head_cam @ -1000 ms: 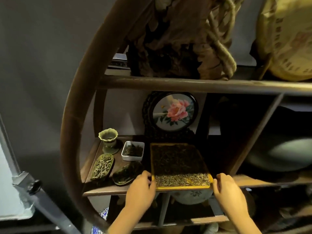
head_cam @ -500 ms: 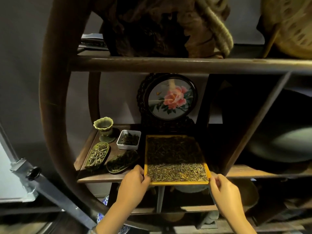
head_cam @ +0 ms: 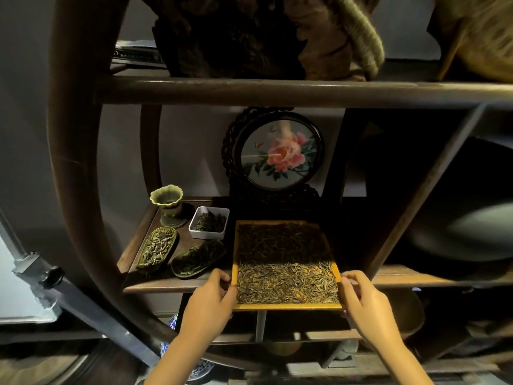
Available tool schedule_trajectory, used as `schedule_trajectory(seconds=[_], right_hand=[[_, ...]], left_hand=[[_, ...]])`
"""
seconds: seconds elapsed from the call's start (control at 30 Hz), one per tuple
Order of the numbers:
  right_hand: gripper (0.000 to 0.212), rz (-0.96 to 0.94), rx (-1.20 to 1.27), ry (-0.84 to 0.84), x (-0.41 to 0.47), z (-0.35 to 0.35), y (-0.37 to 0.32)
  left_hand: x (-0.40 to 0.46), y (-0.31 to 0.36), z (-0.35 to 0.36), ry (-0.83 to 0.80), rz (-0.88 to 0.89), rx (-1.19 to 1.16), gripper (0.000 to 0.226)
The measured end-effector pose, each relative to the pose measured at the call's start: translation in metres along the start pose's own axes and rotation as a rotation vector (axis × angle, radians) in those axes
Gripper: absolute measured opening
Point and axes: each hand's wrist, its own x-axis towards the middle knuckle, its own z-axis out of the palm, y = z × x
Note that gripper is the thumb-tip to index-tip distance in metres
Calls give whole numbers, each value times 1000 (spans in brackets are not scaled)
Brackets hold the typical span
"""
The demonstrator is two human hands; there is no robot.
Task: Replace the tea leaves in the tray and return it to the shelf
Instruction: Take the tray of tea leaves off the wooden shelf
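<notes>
A square yellow-rimmed tray (head_cam: 288,306) filled with dry tea leaves (head_cam: 286,282) rests on the dark wooden shelf (head_cam: 172,284), its front edge hanging a little past the shelf's lip. My left hand (head_cam: 213,301) grips the tray's front left corner. At the front right corner, my right hand (head_cam: 363,298) holds the rim with thumb and fingers. The back half of the tray lies in shadow.
Left of the tray stand two leaf-shaped dishes of tea (head_cam: 158,250) (head_cam: 198,258), a white dish of leaves (head_cam: 209,222) and a green cup (head_cam: 167,200). A round framed peony picture (head_cam: 279,155) stands behind. A slanted strut (head_cam: 410,207) borders the right.
The view has dropped and drawn closer to the shelf. The tray sits about where it was, and both hands keep their grip on its front corners.
</notes>
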Motion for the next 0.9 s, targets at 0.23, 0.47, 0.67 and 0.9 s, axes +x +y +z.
schedule_trajectory(seconds=[0.23, 0.47, 0.67, 0.9], right_hand=[[27, 120, 350, -178, 11, 8, -5], [21, 179, 448, -143, 7, 8, -7], [16, 179, 490, -141, -2, 3, -19], [16, 144, 470, -134, -30, -5, -36]], left_hand=[[15, -3, 6, -77, -68, -214, 5], [9, -3, 11, -15, -58, -248, 12], [-6, -2, 5, 22, -30, -311, 12], [-26, -1, -12, 36, -65, -477, 8]])
